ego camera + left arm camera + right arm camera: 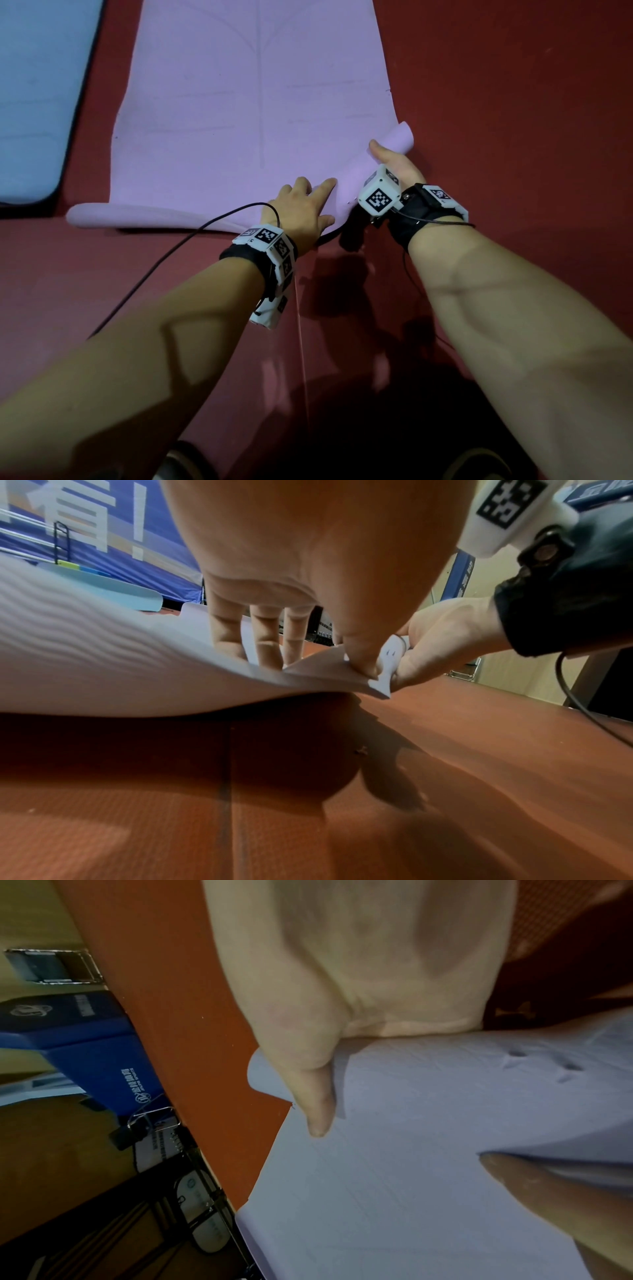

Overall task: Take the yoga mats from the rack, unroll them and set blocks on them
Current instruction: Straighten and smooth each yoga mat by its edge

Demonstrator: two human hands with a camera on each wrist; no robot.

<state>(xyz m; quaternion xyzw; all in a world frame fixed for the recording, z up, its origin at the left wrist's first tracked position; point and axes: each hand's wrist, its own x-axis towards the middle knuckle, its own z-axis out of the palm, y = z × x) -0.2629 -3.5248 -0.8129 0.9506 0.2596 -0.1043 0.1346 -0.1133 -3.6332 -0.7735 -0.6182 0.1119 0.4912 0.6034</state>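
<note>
A purple yoga mat (253, 113) lies unrolled on the red floor, and its near edge still curls upward. My left hand (308, 202) presses straight, spread fingers flat on the mat beside the near right corner. My right hand (387, 154) grips that corner, which bends up around it, thumb on top. In the left wrist view the fingers (263, 642) lie on the lifted mat (103, 656), with the right hand (435, 645) pinching the corner. The right wrist view has the thumb (315, 1096) pressed on the mat (428, 1164). No blocks are in view.
A light blue mat (34, 102) lies flat to the left of the purple one. A black cable (164, 253) runs from my left wrist across the red floor (513, 102). A blue banner (113, 534) and a blue box (95, 1053) stand beyond the floor.
</note>
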